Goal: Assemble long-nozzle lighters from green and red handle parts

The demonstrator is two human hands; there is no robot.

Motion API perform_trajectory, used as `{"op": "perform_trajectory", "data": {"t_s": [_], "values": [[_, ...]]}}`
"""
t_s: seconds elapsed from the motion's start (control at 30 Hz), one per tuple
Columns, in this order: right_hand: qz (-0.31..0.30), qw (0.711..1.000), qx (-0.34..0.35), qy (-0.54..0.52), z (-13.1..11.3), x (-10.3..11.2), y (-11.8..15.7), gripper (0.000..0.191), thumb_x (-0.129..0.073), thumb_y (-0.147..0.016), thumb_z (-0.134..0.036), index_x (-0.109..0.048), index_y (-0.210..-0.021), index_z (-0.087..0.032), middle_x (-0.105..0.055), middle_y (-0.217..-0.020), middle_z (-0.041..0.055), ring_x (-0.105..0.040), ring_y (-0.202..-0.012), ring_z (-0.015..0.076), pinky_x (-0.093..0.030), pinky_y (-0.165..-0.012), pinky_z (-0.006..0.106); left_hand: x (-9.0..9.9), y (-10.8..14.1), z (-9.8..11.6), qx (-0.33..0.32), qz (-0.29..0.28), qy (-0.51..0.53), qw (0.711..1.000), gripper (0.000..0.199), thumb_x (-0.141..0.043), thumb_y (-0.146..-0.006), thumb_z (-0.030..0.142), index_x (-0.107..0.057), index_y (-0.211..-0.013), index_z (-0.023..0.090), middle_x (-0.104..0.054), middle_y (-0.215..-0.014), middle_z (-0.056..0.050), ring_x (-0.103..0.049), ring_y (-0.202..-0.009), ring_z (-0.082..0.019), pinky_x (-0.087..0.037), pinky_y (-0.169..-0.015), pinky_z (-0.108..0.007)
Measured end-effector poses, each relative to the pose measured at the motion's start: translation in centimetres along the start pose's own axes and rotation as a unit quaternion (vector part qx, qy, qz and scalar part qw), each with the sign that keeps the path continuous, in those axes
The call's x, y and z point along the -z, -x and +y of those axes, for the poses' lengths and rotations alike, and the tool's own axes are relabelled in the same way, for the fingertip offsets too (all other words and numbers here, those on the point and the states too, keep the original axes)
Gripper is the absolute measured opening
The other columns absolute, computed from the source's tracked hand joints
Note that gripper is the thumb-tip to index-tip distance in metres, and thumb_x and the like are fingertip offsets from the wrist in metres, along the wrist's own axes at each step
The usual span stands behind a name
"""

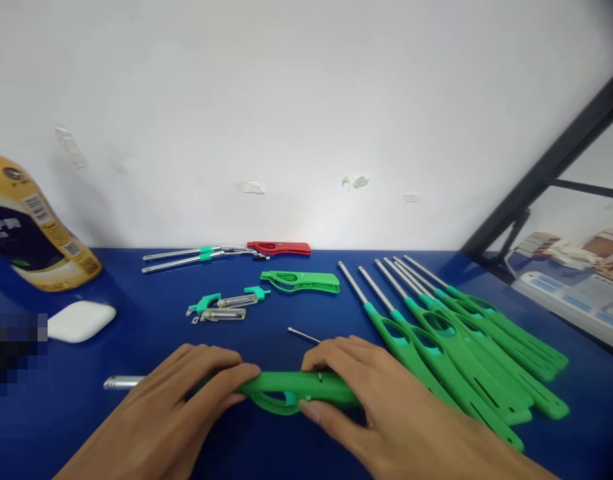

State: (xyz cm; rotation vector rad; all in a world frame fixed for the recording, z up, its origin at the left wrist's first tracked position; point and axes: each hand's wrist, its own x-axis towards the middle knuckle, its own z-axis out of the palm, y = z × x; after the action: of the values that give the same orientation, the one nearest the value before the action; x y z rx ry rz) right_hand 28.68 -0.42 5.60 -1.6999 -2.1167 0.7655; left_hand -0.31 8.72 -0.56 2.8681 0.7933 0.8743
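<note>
A green long-necked lighter [279, 383] lies sideways between my hands, low over the blue table. My left hand [181, 393] is closed around its front part, and the metal tube's tip pokes out to the left. Around the handle my right hand [361, 393] is closed, thumb below and fingers on top. The trigger opening shows between the two hands. Just behind my right fingers a thin metal rod [304, 335] rests on the table, partly hidden. Further back are clear fuel tanks with teal parts [226, 308] and a green handle shell [301, 281].
Several green lighters [451, 340] lie fanned out at the right. Against the wall are a red handle shell [281, 248] and two metal tubes [179, 260]. A yellow bottle [41, 227] and a white case [81, 321] stand left. A black frame [541, 167] borders the right side.
</note>
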Motion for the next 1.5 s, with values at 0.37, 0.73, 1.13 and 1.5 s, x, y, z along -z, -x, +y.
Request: {"op": "perform_trajectory", "data": {"t_s": [0.37, 0.73, 1.13, 1.5], "values": [[0.131, 0.98, 0.12, 0.087, 0.9, -0.8, 0.1, 0.026, -0.062, -0.108, -0.045, -0.074, -0.13, -0.041, -0.083, -0.12, -0.0104, -0.081, -0.107, 0.0187, -0.067, -0.092, 0.03, 1.4, -0.2, 1.0, -0.04, -0.029, 0.048, 0.998, 0.05, -0.044, -0.109, -0.001, -0.06, -0.148, 0.026, -0.066, -0.132, -0.002, -0.066, -0.115, -0.009, -0.052, -0.104, -0.015], [0.169, 0.975, 0.107, 0.092, 2.0, -1.2, 0.5, 0.029, -0.063, -0.106, -0.052, -0.079, -0.128, -0.044, -0.085, -0.116, -0.0075, -0.083, -0.103, 0.0192, -0.068, -0.086, 0.026, 2.2, -2.1, 2.4, -0.07, 0.03, 0.001, 0.997, 0.031, -0.043, -0.12, 0.024, -0.066, -0.141, 0.022, -0.074, -0.119, -0.004, -0.07, -0.105, -0.012, -0.056, -0.095, -0.022], [0.129, 0.986, 0.101, -0.004, 0.0, -0.7, 0.2, 0.04, -0.064, -0.099, -0.072, -0.08, -0.12, -0.042, -0.086, -0.097, -0.0063, -0.083, -0.086, 0.0185, -0.065, -0.072, 0.023, 2.0, -0.9, 2.1, -0.101, 0.035, -0.095, 0.99, 0.04, -0.036, -0.119, 0.015, -0.066, -0.144, 0.022, -0.074, -0.111, -0.001, -0.064, -0.099, -0.016, -0.041, -0.099, -0.03], [0.134, 0.928, 0.237, 0.256, 1.3, -1.9, 0.2, 0.046, -0.03, -0.119, -0.047, -0.062, -0.146, -0.026, -0.085, -0.105, -0.0047, -0.082, -0.077, 0.0145, -0.06, -0.061, 0.031, 1.6, -1.5, 2.5, -0.096, 0.074, -0.094, 0.988, 0.039, -0.033, -0.121, 0.022, -0.072, -0.128, 0.026, -0.08, -0.105, 0.004, -0.067, -0.096, -0.015, -0.043, -0.096, -0.03]]}}
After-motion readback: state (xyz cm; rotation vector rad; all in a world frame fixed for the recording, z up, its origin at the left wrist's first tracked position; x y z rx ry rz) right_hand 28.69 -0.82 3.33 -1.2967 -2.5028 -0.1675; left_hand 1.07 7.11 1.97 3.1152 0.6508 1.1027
